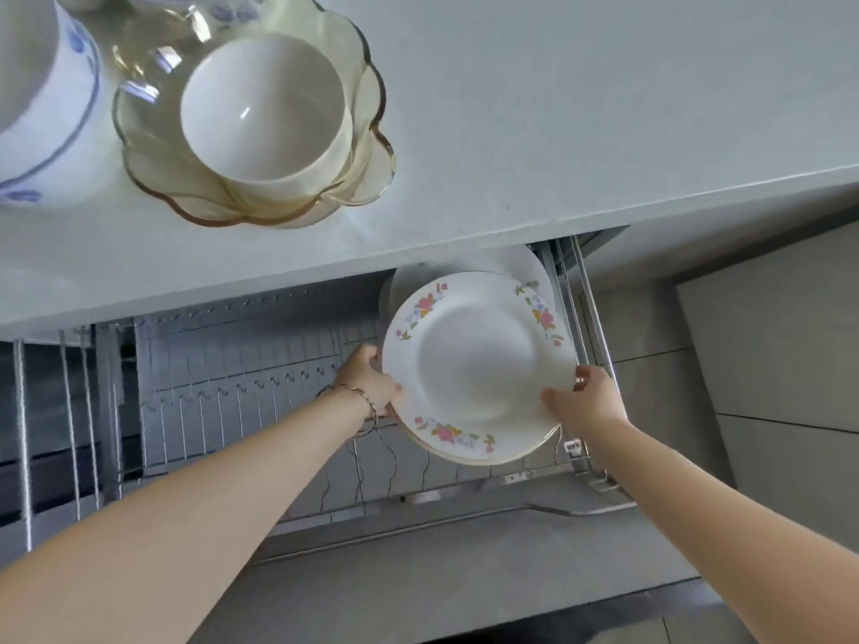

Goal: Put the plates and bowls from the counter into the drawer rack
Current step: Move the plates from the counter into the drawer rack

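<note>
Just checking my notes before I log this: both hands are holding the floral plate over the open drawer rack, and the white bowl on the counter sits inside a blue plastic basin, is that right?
Not quite. In the head view the white bowl sits inside an amber glass bowl with a scalloped rim. The rest holds: the left hand and right hand hold the floral plate over the drawer rack.

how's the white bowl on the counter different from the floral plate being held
The white bowl is deep and plain; the floral plate is shallow, with pink flowers on its rim. The bowl sits nested in an amber glass dish on the counter; the plate is held over the drawer rack by the left hand and right hand. Both are white and glossy.
</note>
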The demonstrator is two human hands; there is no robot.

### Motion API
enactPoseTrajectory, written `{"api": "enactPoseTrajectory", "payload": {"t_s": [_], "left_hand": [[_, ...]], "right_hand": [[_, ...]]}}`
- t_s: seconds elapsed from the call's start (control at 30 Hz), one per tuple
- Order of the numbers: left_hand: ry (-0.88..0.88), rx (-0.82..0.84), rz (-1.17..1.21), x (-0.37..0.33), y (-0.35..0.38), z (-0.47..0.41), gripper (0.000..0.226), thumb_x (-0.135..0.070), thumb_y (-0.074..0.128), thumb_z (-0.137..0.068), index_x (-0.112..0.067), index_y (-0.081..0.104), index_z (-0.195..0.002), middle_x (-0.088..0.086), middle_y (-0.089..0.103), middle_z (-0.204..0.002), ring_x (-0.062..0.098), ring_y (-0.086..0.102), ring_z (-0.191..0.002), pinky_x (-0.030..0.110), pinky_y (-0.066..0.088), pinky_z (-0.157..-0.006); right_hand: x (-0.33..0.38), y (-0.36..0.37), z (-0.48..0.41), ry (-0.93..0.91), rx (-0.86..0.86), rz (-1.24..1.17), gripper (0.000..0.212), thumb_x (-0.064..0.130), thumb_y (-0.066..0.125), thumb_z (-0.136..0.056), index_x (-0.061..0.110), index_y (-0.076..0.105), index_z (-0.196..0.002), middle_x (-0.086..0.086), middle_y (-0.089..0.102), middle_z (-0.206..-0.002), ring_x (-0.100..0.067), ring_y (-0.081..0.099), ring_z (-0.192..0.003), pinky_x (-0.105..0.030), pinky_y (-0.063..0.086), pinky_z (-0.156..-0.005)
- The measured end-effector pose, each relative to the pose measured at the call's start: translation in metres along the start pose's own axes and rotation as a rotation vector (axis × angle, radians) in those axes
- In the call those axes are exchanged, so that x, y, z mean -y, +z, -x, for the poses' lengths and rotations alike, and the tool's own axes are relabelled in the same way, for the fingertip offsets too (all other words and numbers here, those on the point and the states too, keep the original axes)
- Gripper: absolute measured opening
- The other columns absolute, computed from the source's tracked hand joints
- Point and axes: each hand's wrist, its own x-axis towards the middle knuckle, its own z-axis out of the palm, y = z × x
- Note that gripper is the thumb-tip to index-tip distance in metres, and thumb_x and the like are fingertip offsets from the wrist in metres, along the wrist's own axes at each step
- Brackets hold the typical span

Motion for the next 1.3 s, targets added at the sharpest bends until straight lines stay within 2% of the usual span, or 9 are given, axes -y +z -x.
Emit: {"api": "enactPoseTrajectory", "payload": {"t_s": [0.33,0.43,0.7,0.83,0.9,0.97,1.03,1.13,1.3], "left_hand": [[0.116,-0.115,-0.169,-0.031,0.013,-0.084,0.062,0.006,0.063,-0.076,-0.005,0.041,-0.133,0.017,0.053,-0.128,0.033,0.054,-0.117,0.045,0.050,-0.096],[0.185,-0.179,-0.248,-0.033,0.014,-0.091,0.049,0.005,0.062,-0.077,-0.003,0.049,-0.123,0.014,0.058,-0.114,0.031,0.056,-0.112,0.031,0.048,-0.088],[0.208,-0.241,-0.613,-0.050,0.024,-0.092,0.054,0.000,0.049,-0.085,-0.003,0.032,-0.136,0.022,0.035,-0.141,0.037,0.044,-0.126,0.041,0.041,-0.101],[0.200,-0.363,-0.582,-0.055,0.030,-0.091,0.064,-0.010,0.047,-0.081,-0.013,0.028,-0.141,0.014,0.025,-0.147,0.036,0.024,-0.134,0.039,0.026,-0.114],[0.189,-0.318,-0.353,-0.061,0.033,-0.094,0.055,-0.013,0.048,-0.079,-0.012,0.039,-0.134,0.015,0.040,-0.138,0.033,0.035,-0.129,0.038,0.031,-0.110],[0.190,-0.254,-0.146,-0.067,0.035,-0.100,0.012,-0.008,0.047,-0.082,-0.020,0.050,-0.083,0.005,0.051,-0.086,0.023,0.047,-0.101,0.027,0.035,-0.091],[0.191,-0.218,-0.047,-0.072,0.036,-0.102,0.036,-0.005,0.046,-0.086,-0.024,0.030,-0.060,-0.004,0.035,-0.067,0.018,0.040,-0.088,0.025,0.030,-0.079],[0.179,-0.162,0.076,-0.073,0.036,-0.103,0.029,-0.008,0.048,-0.087,-0.022,0.037,-0.063,-0.002,0.041,-0.072,0.018,0.039,-0.086,0.025,0.030,-0.077],[0.262,-0.101,0.079,-0.064,0.028,-0.098,0.017,-0.007,0.053,-0.083,-0.022,0.051,-0.089,-0.007,0.046,-0.088,0.014,0.039,-0.095,0.023,0.033,-0.076]], "right_hand": [[0.015,0.029,-0.061,-0.014,-0.134,-0.105,0.049,0.005,0.059,-0.080,0.008,0.049,-0.128,-0.011,0.063,-0.118,-0.029,0.060,-0.099,-0.027,0.043,-0.076],[0.011,0.036,-0.065,-0.040,-0.159,-0.098,0.041,0.008,0.057,-0.080,0.009,0.054,-0.121,-0.014,0.064,-0.115,-0.028,0.056,-0.085,-0.025,0.038,-0.070],[-0.003,0.033,-0.060,-0.108,-0.066,-0.044,0.044,0.014,0.057,-0.083,0.022,0.052,-0.126,-0.015,0.066,-0.098,-0.026,0.056,-0.075,-0.028,0.049,-0.067],[-0.010,0.047,-0.056,0.118,0.126,-0.319,0.045,0.017,0.049,-0.091,0.022,0.042,-0.135,-0.013,0.057,-0.111,-0.025,0.063,-0.072,-0.038,0.056,-0.085],[-0.007,0.057,-0.050,0.235,0.240,-0.474,0.036,0.009,0.038,-0.094,0.011,0.042,-0.130,-0.021,0.054,-0.110,-0.030,0.060,-0.080,-0.036,0.055,-0.082],[-0.001,0.065,-0.045,0.318,0.325,-0.591,0.038,-0.001,0.027,-0.094,0.000,0.042,-0.129,-0.020,0.055,-0.098,-0.031,0.057,-0.083,-0.035,0.052,-0.081],[0.002,0.069,-0.046,0.355,0.355,-0.651,0.043,-0.008,0.022,-0.092,-0.007,0.042,-0.130,-0.023,0.058,-0.104,-0.029,0.059,-0.077,-0.033,0.054,-0.076],[0.000,0.071,-0.052,0.333,0.377,-0.634,0.047,-0.010,0.020,-0.090,-0.007,0.045,-0.130,-0.026,0.059,-0.118,-0.025,0.062,-0.072,-0.025,0.060,-0.054],[-0.007,0.068,-0.051,0.260,0.428,-0.391,0.042,-0.001,0.025,-0.092,-0.003,0.051,-0.124,-0.018,0.060,-0.104,-0.022,0.063,-0.070,-0.021,0.057,-0.048]]}}
